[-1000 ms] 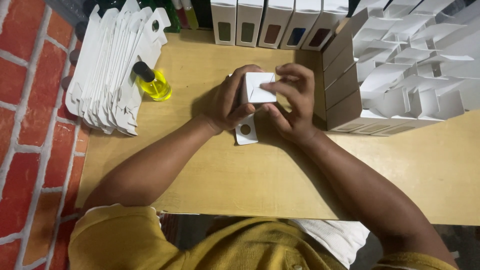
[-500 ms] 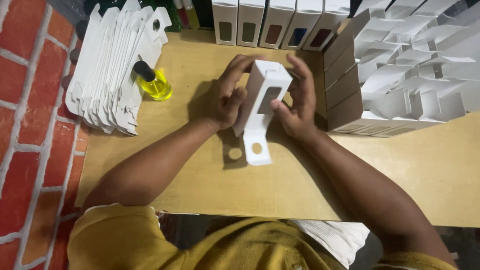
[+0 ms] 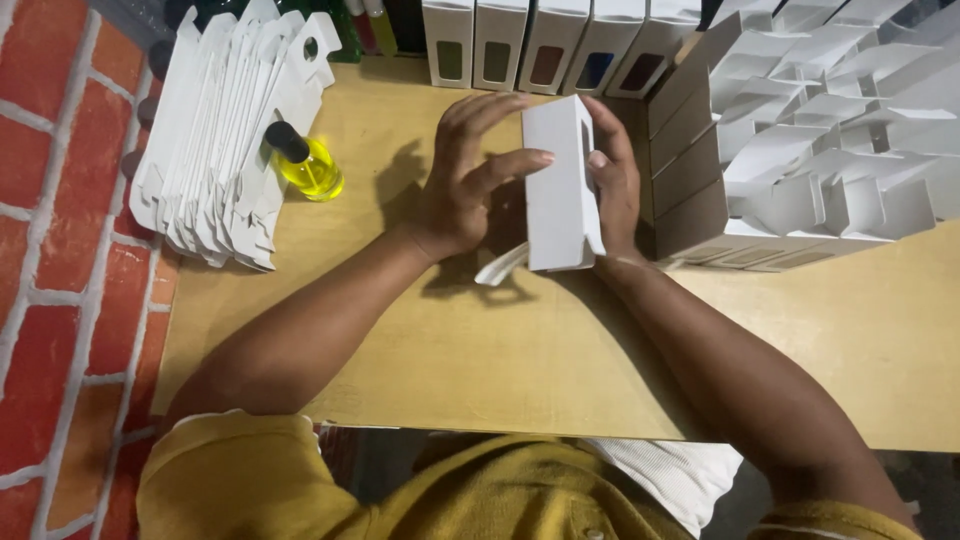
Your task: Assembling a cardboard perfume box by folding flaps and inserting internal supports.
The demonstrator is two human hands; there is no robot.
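Holding a white carton (image 3: 560, 185) upright between them, both hands meet above the middle of the pale wooden worktop (image 3: 500, 350). The left hand (image 3: 465, 180) presses against the carton's left face, its fingers (image 3: 515, 163) spread and laid flat on the card, the thumb reaching across the front panel. The right hand (image 3: 615, 185) cups the carton's right side, fingers curled around the far edge and clamped on it. The carton stands on end, its top near the row of boxes at the back, its lower end open, with a loose flap (image 3: 500, 265) hanging out toward the left just above the worktop.

To the left, a stack of flat unfolded cartons (image 3: 215, 140) leans on edge near the brick wall (image 3: 60, 250). Just beside that stack lies a small bottle of yellow liquid (image 3: 308, 165) with a black cap, well apart from the hands. Along the back edge stands a row of finished white boxes (image 3: 545, 45), each with a dark window in its front. To the right, just beside the right hand, a large pile of half-folded white cartons (image 3: 810, 150) sits on the worktop with flaps standing open. The person's yellow shirt (image 3: 400, 500) fills the bottom of the view.
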